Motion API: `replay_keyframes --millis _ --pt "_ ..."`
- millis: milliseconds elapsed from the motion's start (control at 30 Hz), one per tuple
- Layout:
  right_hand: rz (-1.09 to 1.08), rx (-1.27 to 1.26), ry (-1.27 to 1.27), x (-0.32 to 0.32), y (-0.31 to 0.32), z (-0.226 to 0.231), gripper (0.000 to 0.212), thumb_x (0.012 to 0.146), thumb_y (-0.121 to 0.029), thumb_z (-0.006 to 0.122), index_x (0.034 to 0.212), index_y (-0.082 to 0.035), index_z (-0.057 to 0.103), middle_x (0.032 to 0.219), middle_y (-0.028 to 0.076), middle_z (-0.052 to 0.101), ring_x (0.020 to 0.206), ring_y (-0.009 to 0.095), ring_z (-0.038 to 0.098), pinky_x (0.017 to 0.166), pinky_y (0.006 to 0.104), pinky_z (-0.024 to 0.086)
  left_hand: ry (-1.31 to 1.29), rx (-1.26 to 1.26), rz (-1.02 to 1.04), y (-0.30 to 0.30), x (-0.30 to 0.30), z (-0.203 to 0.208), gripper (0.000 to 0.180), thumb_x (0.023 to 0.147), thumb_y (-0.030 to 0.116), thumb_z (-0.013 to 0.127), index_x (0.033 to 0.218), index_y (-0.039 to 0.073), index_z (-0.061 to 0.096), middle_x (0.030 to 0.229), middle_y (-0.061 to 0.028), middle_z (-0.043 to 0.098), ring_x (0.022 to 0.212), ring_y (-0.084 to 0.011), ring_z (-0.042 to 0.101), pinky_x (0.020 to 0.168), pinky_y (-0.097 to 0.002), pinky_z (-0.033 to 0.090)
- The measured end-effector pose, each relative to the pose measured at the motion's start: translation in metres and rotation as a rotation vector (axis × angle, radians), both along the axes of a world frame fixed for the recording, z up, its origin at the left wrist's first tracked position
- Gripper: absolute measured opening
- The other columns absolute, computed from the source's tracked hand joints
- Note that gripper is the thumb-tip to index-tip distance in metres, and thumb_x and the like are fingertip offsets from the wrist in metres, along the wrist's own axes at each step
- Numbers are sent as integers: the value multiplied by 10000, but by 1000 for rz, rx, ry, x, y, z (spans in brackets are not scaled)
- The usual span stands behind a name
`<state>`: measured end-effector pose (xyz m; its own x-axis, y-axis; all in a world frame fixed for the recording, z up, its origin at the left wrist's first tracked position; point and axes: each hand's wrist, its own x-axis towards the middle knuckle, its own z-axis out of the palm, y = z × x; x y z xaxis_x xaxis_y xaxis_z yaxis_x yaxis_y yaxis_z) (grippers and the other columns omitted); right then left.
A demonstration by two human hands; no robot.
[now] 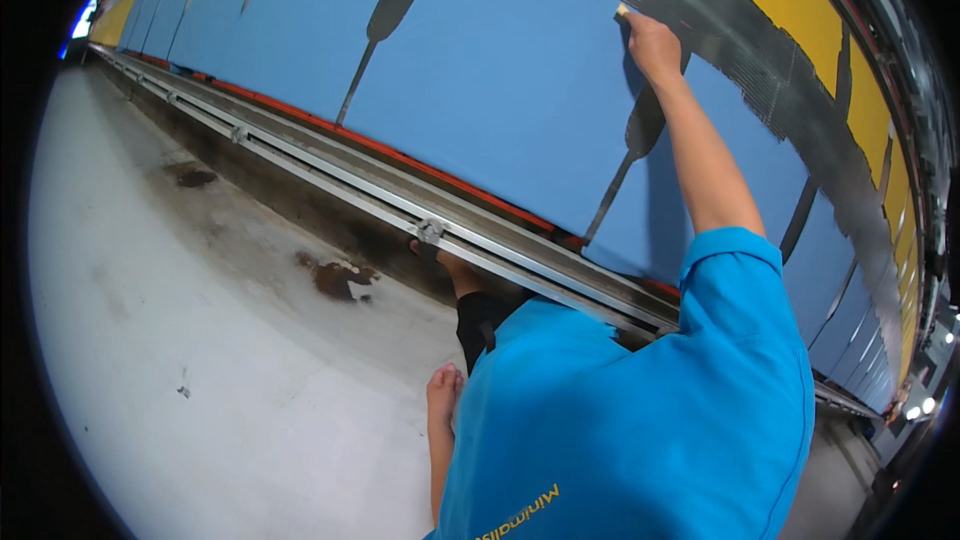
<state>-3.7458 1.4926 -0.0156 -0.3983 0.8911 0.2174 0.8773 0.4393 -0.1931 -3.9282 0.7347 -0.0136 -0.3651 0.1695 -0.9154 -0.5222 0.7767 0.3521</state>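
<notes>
My right arm reaches forward over a long slanting table. My right hand (655, 48) is closed in a pinch on a small pale-yellow piece (622, 11), whose kind I cannot make out. It is at the far edge of a light blue flat panel (470, 60), which looks like a cut fabric piece lying on the dark grey table surface (700, 35). My left hand (443, 395) hangs low beside my body, away from the table. Its fingers are curled, and nothing shows in them.
More blue panels (270, 20) lie along the table on both sides, with yellow panels (800, 10) in a row beyond. A metal rail (330, 173) runs along the near edge. Below is a pale floor (230, 360) with brown stains (335, 278); my foot (425, 249) is under the rail.
</notes>
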Motion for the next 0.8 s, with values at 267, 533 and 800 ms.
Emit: replay_keyframes --millis 267,533,800 --pt "106 15 456 -144 -8 15 283 898 -102 597 1139 -165 731 970 157 722 887 364 692 760 436 548 179 -40 -250 -33 -100 -28 245 1010 262 582 975 31 656 809 -8 645 715 -110 567 648 -273 473" --pt "-271 83 619 -186 -8 3 250 905 -107 618 1116 -151 744 1017 163 728 900 355 705 757 412 562 134 96 -68 -5 -338 -52 275 1021 304 569 1078 42 632 897 -38 665 782 -131 613 711 -286 511" --pt "98 55 136 -244 -171 -17 346 864 -31 602 1177 -168 658 1154 132 701 938 335 709 757 439 589 221 17 10 67 -479 -29 443 1015 390 585 1295 46 569 1167 -115 663 973 -169 638 862 -303 512"
